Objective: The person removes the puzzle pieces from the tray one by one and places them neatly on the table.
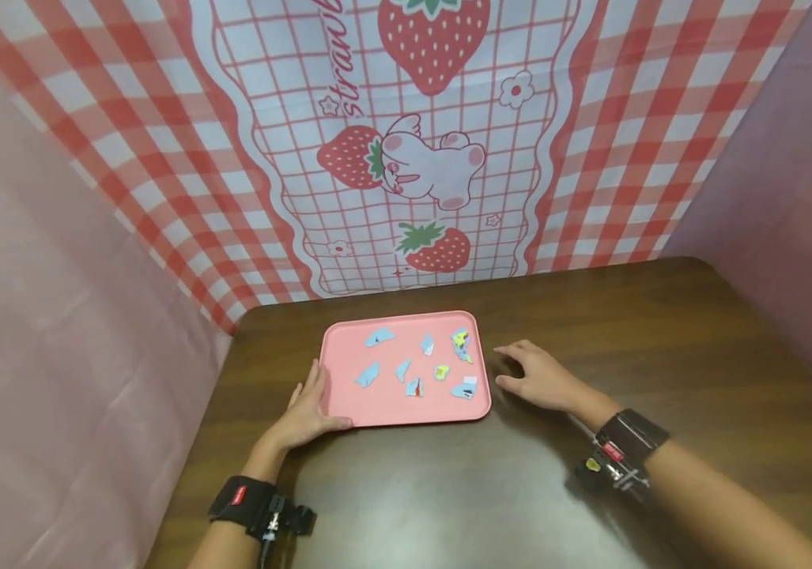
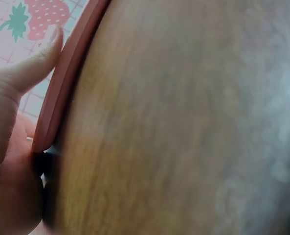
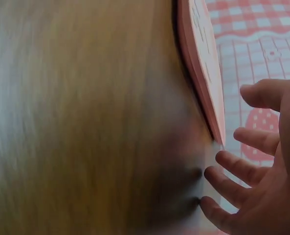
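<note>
The pink tray (image 1: pixel 380 407), bearing torn scraps (image 1: pixel 368 374), lies between left grip (image 1: pixel 306 412) and right grip (image 1: pixel 541 379) on the desk (image 1: pixel 406 498); the left, fingers extended, touches one corner; the right, fingers loosely parted, is just beside it. Gentle, even pressure should keep the scraps undisturbed.

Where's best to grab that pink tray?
Probably hold the pink tray by its raised rim at both short ends, from left and right: it lies flat on the table, wider than deep, with paper scraps on it, so keep it level. The left hand touches its near left corner; the right hand is just off the right end.
</note>
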A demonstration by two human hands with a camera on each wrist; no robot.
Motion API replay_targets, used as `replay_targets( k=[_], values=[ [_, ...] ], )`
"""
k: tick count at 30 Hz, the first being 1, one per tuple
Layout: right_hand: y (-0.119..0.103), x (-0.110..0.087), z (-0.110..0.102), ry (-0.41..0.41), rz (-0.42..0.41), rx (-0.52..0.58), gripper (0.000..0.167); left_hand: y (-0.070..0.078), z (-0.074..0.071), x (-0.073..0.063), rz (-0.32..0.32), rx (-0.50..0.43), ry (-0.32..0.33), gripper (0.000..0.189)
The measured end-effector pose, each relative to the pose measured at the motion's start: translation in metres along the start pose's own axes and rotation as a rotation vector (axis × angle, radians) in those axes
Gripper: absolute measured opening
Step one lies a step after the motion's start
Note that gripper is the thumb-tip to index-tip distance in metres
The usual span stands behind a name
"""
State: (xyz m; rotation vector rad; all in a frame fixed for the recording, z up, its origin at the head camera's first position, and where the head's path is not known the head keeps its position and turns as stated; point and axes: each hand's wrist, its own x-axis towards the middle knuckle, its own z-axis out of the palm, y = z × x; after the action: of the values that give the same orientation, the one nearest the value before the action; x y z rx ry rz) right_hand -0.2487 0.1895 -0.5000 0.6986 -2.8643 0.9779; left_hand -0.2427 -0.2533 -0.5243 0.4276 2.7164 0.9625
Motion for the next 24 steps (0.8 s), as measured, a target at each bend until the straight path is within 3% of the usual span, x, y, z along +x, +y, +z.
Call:
replay_targets(
  k=[4, 10, 24],
  values=[
    [-0.013, 0.006, 0.013, 0.044, 0.012, 0.02, 0.042, -0.001, -0.005, -0.003, 0.009, -0.002, 0.005, 0.131],
    [-0.024, 0.008, 0.032, 0.077, 0.087, -0.073, 0.031, 0.0, -0.005, -0.006, 0.008, -0.019, 0.007, 0.134],
    [-0.032, 0.007, 0.049, 0.122, 0.18, -0.149, 0.028, 0.0, -0.001, -0.004, -0.004, -0.067, 0.008, 0.135]
  ],
)
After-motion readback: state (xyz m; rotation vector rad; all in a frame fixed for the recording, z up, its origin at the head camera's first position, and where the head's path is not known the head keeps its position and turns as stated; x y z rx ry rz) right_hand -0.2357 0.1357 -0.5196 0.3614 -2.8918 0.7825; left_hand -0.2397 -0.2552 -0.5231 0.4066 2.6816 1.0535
